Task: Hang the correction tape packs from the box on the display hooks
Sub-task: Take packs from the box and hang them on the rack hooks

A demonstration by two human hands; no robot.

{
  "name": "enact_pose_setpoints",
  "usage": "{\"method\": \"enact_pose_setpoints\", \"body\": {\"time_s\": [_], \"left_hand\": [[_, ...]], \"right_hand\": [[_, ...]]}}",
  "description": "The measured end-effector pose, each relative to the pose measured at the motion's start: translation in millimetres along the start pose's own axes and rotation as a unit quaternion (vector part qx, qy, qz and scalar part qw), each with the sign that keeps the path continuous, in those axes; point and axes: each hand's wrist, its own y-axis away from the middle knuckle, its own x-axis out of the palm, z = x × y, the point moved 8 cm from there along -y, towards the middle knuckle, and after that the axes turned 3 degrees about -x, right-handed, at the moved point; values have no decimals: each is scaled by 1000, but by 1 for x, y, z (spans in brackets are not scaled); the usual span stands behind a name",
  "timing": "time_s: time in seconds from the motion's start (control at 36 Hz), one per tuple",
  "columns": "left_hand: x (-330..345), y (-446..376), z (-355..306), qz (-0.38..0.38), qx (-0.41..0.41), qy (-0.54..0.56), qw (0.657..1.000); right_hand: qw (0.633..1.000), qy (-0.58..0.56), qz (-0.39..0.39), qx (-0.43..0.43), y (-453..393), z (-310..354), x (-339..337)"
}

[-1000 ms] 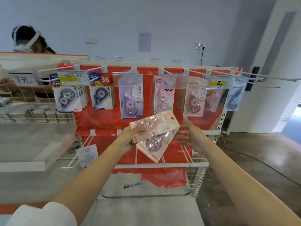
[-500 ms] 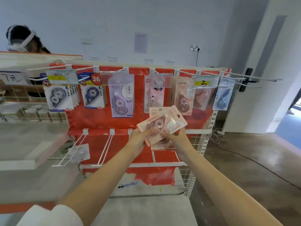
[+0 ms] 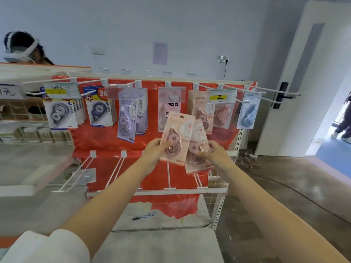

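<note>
Two pink correction tape packs are held upright in front of the red display rack (image 3: 106, 141). My left hand (image 3: 153, 152) grips the left pack (image 3: 177, 137) by its lower left edge. My right hand (image 3: 212, 152) grips the right pack (image 3: 197, 149), which sits partly behind the left one. Above them, pink packs (image 3: 201, 111) hang on a top-row hook next to a yellow price tag (image 3: 221, 98). Other hooks carry black-and-white packs (image 3: 59, 114), blue packs (image 3: 98, 112) and purple packs (image 3: 131, 116). The box is not in view.
Bare white hooks (image 3: 117, 168) jut out from the lower row. A pen (image 3: 144, 216) lies on the wire shelf below. A person with a headset (image 3: 20, 48) stands behind the rack at far left. A white door (image 3: 288, 92) stands at right, with someone's legs (image 3: 343, 126) beyond the doorway.
The packs went from lying tilted in my left hand to standing upright, split between both hands. My right hand came in and took hold of one pack.
</note>
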Motion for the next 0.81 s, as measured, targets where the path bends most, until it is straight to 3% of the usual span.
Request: {"method": "enact_pose_setpoints", "body": {"time_s": [0.39,0.81], "left_hand": [[18,13,-21,-13,24,55,998],[17,8,-14,-32,17,39,999]], "right_hand": [[987,-22,-130,-95,-11,52,-52],[992,13,-116,-53,-35,40,-55]]}}
